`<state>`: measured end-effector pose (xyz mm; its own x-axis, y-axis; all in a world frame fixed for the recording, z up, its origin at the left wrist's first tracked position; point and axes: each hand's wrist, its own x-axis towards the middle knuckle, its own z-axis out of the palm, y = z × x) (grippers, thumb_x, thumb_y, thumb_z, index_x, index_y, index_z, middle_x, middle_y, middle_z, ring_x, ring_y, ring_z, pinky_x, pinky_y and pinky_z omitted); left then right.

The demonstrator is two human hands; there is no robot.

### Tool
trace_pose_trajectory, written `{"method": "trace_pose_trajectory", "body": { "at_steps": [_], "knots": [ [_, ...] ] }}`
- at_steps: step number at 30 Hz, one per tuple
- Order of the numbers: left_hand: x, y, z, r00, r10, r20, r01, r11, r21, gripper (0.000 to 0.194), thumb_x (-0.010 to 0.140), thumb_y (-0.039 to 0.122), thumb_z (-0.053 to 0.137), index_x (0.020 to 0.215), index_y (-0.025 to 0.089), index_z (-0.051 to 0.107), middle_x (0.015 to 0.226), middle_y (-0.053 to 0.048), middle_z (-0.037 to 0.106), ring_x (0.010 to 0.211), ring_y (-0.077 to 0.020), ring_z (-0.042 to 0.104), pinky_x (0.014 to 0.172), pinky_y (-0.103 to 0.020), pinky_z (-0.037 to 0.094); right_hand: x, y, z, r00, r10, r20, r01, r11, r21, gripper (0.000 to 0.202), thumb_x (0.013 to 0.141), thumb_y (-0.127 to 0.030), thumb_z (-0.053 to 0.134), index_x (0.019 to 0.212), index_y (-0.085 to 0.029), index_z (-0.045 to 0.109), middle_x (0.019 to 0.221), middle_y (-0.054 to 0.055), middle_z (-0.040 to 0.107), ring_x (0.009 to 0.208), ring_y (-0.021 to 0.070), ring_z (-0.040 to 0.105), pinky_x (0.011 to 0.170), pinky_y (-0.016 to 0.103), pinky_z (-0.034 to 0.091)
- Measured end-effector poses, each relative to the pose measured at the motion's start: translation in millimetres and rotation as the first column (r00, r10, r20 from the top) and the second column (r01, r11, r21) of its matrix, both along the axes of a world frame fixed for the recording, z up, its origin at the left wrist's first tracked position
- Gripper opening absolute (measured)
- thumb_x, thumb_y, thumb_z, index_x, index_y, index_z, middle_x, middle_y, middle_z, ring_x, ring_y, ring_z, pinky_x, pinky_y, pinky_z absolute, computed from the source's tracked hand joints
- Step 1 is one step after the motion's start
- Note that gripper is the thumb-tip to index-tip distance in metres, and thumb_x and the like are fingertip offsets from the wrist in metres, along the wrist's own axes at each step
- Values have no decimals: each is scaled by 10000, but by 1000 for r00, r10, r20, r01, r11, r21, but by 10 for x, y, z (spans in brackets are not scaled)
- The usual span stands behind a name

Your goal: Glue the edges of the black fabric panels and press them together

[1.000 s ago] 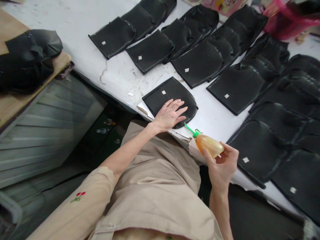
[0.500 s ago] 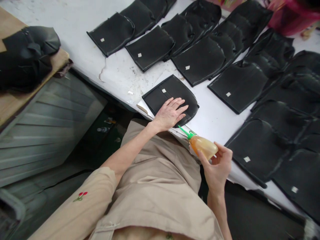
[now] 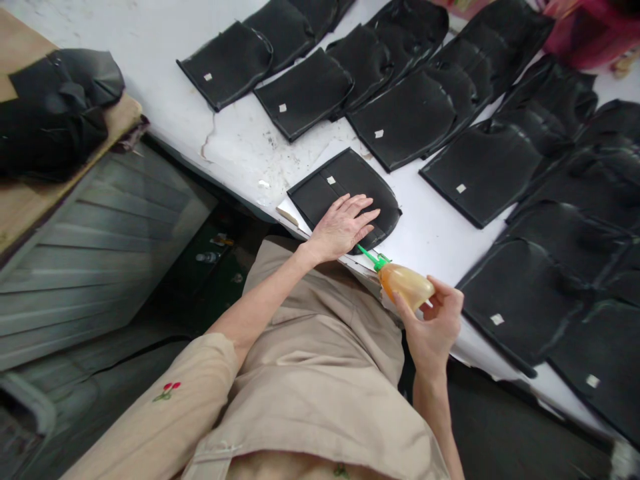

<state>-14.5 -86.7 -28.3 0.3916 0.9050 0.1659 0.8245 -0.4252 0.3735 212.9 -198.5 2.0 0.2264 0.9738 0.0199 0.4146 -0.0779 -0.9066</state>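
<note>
My left hand (image 3: 343, 228) lies with its fingers spread on a flat black leather-like piece (image 3: 357, 177) near the table's front edge. This piece has one rounded end, a seam line and a small pale sticker. In my right hand (image 3: 434, 323) is a squeeze glue bottle (image 3: 405, 285) holding amber liquid, gripped near its base. Its thin green nozzle points up and left, with the tip at the piece's near edge, just beside my left fingers. Whether the tip touches the edge I cannot tell. Under the black piece shows some white paper or board.
Overlapping rows of similar black pieces (image 3: 400, 117) cover the back and right of the white table (image 3: 225, 157). At the left, another black item (image 3: 60, 113) rests on a wooden-topped cabinet (image 3: 75, 253). A pink container (image 3: 590, 33) stands at the far right.
The glue bottle has shifted slightly, its nozzle tip a little higher along the piece's near edge. My left hand stays on the piece. The whole view has moved slightly.
</note>
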Motion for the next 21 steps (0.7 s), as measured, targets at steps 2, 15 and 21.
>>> {"method": "trace_pose_trajectory", "body": {
  "at_steps": [2,15,21],
  "knots": [
    [-4,3,0,1000,0,9,0,1000,-9,448,1059,339,388,1431,174,576,1554,-126,506,1493,-263,397,1265,-489,255,16,7,22,1000,11,14,-10,1000,-15,633,671,-425,893,1174,-214,571,1125,63,606,993,237,674,798,388,622],
    [-87,76,7,997,-35,62,40,996,-85,422,1035,325,480,1410,170,598,1546,-141,511,1494,-267,397,1263,-495,260,262,-5,53,884,-141,-447,40,973,-227,447,690,-397,846,1015,-204,608,943,43,694,730,204,664,498,262,508],
    [-339,187,54,975,-217,58,221,971,-91,459,969,371,615,1386,178,616,1514,-154,540,1441,-277,460,1191,-461,366,394,18,-24,807,-131,-576,9,978,-209,478,782,-560,657,1109,-211,657,1134,136,714,683,239,696,418,278,437]
  ]
}}
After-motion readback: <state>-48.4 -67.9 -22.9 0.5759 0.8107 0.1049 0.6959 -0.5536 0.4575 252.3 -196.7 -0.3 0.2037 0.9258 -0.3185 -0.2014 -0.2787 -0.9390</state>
